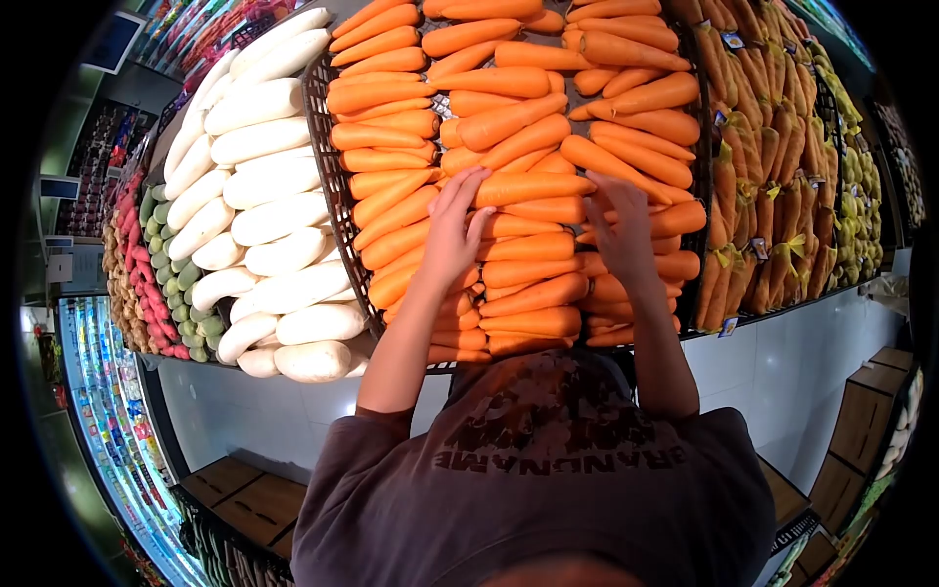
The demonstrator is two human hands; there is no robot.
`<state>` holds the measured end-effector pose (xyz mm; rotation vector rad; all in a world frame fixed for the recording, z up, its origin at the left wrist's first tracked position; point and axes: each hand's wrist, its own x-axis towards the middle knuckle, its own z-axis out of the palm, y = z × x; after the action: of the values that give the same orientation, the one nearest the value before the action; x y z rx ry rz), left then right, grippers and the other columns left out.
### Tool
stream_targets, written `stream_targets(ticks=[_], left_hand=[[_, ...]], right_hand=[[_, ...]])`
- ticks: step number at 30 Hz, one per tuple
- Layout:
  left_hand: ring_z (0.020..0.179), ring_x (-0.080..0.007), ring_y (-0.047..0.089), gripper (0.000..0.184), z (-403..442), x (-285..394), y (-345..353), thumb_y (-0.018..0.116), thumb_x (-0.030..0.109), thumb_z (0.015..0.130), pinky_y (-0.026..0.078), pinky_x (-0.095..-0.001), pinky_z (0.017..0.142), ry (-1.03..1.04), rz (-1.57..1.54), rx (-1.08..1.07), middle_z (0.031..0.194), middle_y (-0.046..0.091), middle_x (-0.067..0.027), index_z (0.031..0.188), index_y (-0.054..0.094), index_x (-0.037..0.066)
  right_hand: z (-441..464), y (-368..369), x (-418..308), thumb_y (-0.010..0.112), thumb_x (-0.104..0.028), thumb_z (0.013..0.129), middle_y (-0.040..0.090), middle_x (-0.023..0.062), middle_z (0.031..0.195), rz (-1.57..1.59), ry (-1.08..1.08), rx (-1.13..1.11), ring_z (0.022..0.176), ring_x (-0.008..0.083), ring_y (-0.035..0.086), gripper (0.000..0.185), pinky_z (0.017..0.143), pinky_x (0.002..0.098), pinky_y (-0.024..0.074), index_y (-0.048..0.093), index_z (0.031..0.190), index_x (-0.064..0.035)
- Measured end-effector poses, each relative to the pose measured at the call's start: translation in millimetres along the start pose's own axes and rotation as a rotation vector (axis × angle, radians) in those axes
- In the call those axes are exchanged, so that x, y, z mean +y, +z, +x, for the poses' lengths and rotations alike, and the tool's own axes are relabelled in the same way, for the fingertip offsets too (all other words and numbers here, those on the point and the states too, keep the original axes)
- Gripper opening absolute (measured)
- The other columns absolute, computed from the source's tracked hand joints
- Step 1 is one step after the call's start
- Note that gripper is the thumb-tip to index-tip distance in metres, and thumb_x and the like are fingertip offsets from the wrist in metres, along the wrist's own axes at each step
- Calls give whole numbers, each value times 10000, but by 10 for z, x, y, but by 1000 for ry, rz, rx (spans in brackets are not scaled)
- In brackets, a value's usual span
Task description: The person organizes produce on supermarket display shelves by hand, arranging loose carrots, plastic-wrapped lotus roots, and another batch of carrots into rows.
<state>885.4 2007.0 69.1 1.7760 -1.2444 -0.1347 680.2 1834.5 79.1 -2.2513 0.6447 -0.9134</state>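
Note:
One carrot (536, 188) lies crosswise near the middle of the pile, held between both hands. Its thick left end sits between the thumb and fingers of my left hand (454, 227). At the tapered right end, my right hand (623, 227) has its fingertips on the carrot, with the fingers bent around the tip. Beneath and around them, many loose carrots (533, 293) lie stacked in rows inside a black crate (337, 186).
White radishes (279, 220) are heaped left of the crate, with cucumbers (168, 235) and red vegetables (137, 249) beyond. Bagged carrots (768, 166) stand at the right, past the crate's edge. Wooden cabinets (861, 416) are at the lower right; a lit refrigerated shelf (108, 391) is at the left.

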Motion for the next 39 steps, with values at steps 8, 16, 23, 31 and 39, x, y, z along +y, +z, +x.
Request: stream_targets(ticks=[8, 16, 23, 31, 39], left_hand=[[1258, -279, 482, 470, 36, -87, 88, 738, 176, 898, 266, -452, 1057, 121, 427, 27, 1420, 545, -63, 1355, 629, 202], [1122, -248, 544, 490, 8, -144, 68, 747, 220, 911, 296, -420, 1019, 50, 478, -48, 1374, 522, -70, 1384, 617, 215], [1137, -308, 493, 514, -31, -44, 203, 701, 207, 942, 318, -468, 1020, -9, 356, 17, 1286, 527, -182, 1431, 548, 171], [1182, -344, 478, 514, -31, 22, 197, 673, 210, 966, 321, -485, 1040, -107, 404, -16, 1204, 521, -216, 1454, 523, 148], [1278, -374, 478, 501, -24, 60, 206, 594, 300, 1015, 265, -486, 1121, -133, 382, 20, 1406, 474, -244, 1471, 512, 108]], right_hand=[[-1, 195, 156, 731, -114, 880, 577, 76, 1211, -214, -99, -117, 1106, 322, 512, 366, 981, 439, 433, 668, 1240, -116], [114, 314, 157, 742, -75, 882, 588, 106, 1135, -49, 1, -190, 1034, 316, 556, 365, 944, 400, 461, 683, 1242, -61], [166, 271, 229, 786, -155, 839, 583, 84, 1148, -21, -69, -252, 1051, 317, 554, 402, 936, 443, 448, 695, 1228, -115], [286, 254, 21, 799, -201, 829, 621, 76, 1081, -237, -33, -309, 1074, 304, 564, 373, 941, 408, 457, 718, 1181, -109], [888, 619, -32, 768, -101, 829, 599, 111, 1093, -376, -366, -191, 1056, 328, 556, 311, 918, 438, 477, 679, 1127, -80]])
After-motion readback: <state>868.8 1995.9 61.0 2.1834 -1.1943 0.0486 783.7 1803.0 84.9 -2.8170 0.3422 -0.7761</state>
